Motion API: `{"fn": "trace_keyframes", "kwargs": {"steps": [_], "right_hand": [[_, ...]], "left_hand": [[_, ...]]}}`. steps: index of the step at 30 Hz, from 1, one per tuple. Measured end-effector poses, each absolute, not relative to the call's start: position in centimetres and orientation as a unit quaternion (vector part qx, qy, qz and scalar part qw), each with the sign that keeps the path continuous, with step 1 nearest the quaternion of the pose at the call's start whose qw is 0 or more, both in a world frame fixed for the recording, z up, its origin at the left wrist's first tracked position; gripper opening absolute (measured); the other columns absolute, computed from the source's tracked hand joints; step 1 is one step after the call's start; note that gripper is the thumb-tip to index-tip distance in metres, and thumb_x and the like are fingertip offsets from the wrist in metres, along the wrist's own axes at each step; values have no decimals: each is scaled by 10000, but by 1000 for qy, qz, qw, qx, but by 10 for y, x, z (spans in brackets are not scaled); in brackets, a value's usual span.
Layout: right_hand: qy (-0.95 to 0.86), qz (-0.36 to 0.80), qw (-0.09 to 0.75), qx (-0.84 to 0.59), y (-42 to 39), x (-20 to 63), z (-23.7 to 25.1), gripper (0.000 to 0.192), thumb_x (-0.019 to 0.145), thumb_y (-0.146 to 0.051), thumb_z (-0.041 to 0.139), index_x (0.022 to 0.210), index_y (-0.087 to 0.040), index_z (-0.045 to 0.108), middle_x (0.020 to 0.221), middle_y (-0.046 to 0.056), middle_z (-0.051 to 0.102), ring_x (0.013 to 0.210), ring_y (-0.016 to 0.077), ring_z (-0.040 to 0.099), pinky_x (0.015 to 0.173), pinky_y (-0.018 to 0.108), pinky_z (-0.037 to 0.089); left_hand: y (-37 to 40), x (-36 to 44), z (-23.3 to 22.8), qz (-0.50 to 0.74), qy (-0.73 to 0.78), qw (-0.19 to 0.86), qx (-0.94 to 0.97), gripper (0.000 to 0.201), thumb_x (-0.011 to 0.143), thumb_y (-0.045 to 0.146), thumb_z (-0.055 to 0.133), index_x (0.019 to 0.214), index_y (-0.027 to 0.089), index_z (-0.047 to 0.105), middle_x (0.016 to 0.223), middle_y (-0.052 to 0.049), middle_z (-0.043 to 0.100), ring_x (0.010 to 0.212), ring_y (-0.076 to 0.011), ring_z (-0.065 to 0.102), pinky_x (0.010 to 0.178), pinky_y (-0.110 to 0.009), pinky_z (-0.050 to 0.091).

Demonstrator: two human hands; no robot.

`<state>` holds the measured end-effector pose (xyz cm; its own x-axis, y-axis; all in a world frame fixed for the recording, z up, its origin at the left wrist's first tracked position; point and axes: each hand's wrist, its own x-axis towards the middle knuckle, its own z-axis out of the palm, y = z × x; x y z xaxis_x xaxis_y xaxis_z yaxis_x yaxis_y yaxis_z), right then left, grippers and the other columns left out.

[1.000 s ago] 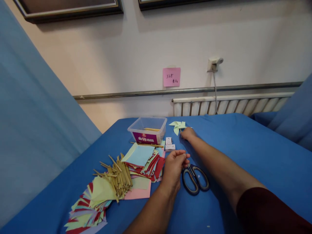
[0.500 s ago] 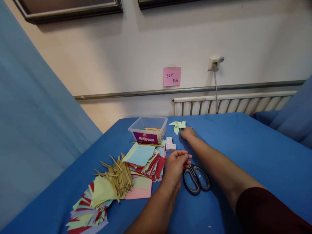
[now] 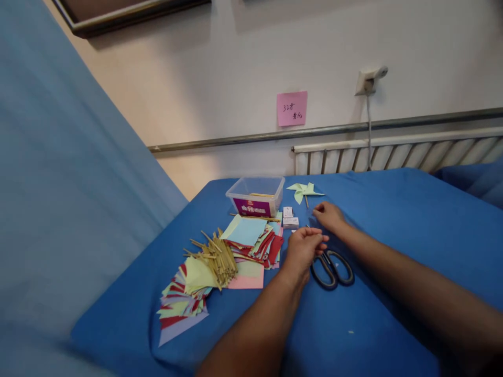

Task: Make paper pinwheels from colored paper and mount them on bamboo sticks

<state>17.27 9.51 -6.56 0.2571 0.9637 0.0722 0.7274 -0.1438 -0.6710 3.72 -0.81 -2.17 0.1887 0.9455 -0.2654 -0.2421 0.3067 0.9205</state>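
Observation:
My left hand point(image 3: 305, 250) is closed in a pinch just above the handles of the scissors point(image 3: 332, 270), whose blades are mostly hidden behind it. Whatever lies between its fingertips is too small to make out. My right hand point(image 3: 329, 215) hovers over the cloth with loosely bent fingers and nothing visible in them. Just beyond it lies a pale green paper pinwheel point(image 3: 302, 191) on a short stick, apart from the fingers. Two small white boxes point(image 3: 291, 222) sit to the left of my hands.
Blue cloth point(image 3: 377, 314) covers the table. On the left are a pile of short sticks point(image 3: 220, 259), coloured paper squares point(image 3: 245, 230) and fanned paper point(image 3: 183, 298). A clear plastic tub point(image 3: 255, 196) with sticks stands at the back. A radiator point(image 3: 393, 152) lines the wall.
My right hand has let go of the pinwheel and drawn back toward me. The pinwheel now lies by itself on the cloth. My left hand keeps its pinch by the scissors; the view has shifted.

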Motion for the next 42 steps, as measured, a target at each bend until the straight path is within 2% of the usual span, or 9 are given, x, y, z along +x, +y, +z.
{"fn": "trace_keyframes", "kwargs": {"steps": [4, 10, 14, 20, 25, 29, 35, 38, 42], "right_hand": [[-583, 220, 358, -695, 39, 171, -67, 209, 809, -242, 549, 989, -177, 632, 1038, 78, 690, 929, 190, 644, 794, 274, 474], [-506, 281, 553, -599, -23, 154, -66, 258, 775, -308, 564, 1000, -186, 593, 1045, 103, 657, 970, 230, 630, 824, 361, 502], [-534, 276, 570, -560, -34, 149, -68, 245, 802, -316, 528, 997, -184, 593, 993, 78, 653, 904, 209, 632, 803, 362, 507], [-600, 195, 540, -557, -23, 163, -68, 211, 812, -268, 537, 982, -175, 620, 945, 60, 644, 774, 173, 616, 735, 314, 501], [-687, 177, 479, -516, -37, 152, -63, 169, 866, -214, 515, 939, -196, 667, 902, 43, 678, 819, 170, 632, 769, 290, 482], [-789, 156, 365, -470, -58, 123, -52, 211, 878, -150, 499, 989, -198, 673, 1005, 58, 676, 940, 165, 619, 837, 266, 451], [-811, 106, 163, -552, -54, 90, -34, 241, 914, -216, 448, 964, -174, 680, 1007, 113, 673, 863, 219, 639, 742, 302, 440], [-799, 114, 134, -575, -41, 79, -30, 250, 895, -212, 458, 1014, -159, 671, 1026, 136, 685, 870, 240, 651, 727, 306, 439], [-794, 131, 132, -579, -28, 71, -31, 260, 877, -209, 459, 979, -207, 697, 1012, 95, 715, 920, 236, 657, 750, 296, 439]], "left_hand": [[-3, 38, -28, 457, 457, 635, 424, 89, 702, 120, 616, 790, 132, 607, 693, -55, 666, 525, -77, 563, 537, -198, 416], [2, 40, -34, 475, 462, 566, 490, 123, 661, 113, 638, 779, 142, 623, 645, -8, 628, 555, -101, 575, 587, -226, 455], [-1, 43, -37, 440, 486, 471, 590, 129, 670, 83, 595, 765, 151, 650, 715, -21, 665, 640, -120, 599, 608, -224, 454], [0, 36, -30, 440, 481, 358, 669, 191, 725, 148, 596, 899, 157, 675, 826, -59, 708, 731, -157, 649, 668, -261, 489], [13, 9, -3, 661, 437, 295, 535, 158, 789, 244, 585, 904, 145, 628, 744, -40, 690, 610, -114, 615, 571, -219, 462], [26, -22, 20, 793, 402, 218, 403, 154, 773, 251, 598, 878, 139, 596, 633, 16, 628, 454, -59, 477, 461, -182, 359], [28, -38, 31, 833, 366, 231, 345, 159, 726, 241, 625, 837, 140, 572, 559, 57, 554, 420, -47, 418, 436, -179, 301], [28, -37, 29, 829, 368, 246, 343, 166, 715, 250, 630, 831, 146, 574, 557, 59, 546, 425, -47, 424, 441, -177, 303], [28, -37, 28, 824, 372, 275, 327, 171, 692, 247, 640, 815, 145, 580, 565, 54, 555, 426, -46, 425, 436, -174, 299]]}}
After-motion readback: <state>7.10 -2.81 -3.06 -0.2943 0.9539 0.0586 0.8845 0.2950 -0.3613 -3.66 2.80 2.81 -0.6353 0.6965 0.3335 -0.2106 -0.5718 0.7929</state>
